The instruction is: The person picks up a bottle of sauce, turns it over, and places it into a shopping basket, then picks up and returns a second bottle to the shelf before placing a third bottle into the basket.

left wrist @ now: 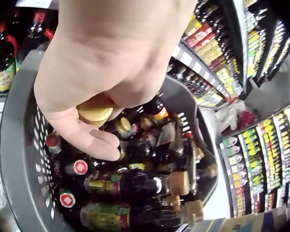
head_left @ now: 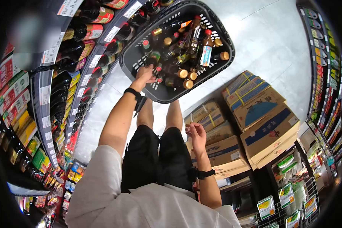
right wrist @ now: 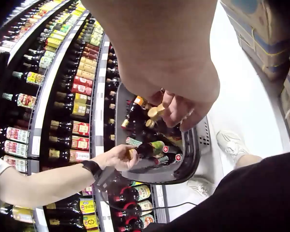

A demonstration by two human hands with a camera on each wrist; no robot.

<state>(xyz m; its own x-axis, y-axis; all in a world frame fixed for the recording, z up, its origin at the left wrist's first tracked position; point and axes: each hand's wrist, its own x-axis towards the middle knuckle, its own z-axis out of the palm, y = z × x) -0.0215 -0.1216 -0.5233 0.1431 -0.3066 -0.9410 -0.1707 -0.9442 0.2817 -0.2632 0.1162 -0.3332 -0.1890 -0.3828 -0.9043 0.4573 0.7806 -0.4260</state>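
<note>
Now | left hand [head_left: 146,74] in basket [head_left: 130,57], fingers curled round gold-capped bottle [left wrist: 94,114] at its cap | bottle apparently lying flat, body pointing away from palm | right hand [head_left: 195,133] well apart beside thigh, loosely curled, empty

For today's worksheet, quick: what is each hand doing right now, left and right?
Left hand: gripping a yellow-capped bottle in the basket.
Right hand: loosely curled, holding nothing.

Shop aisle with a pale, glossy floor [head_left: 266,41].
The left shelves [head_left: 45,98] are packed with dark bottles [head_left: 83,32] and the right shelves [head_left: 326,83] are fully stocked too. Stacked cardboard boxes [head_left: 262,125] stand on the floor, beside a wire rack [head_left: 292,201] of green packets. The light is bright and even.
</note>
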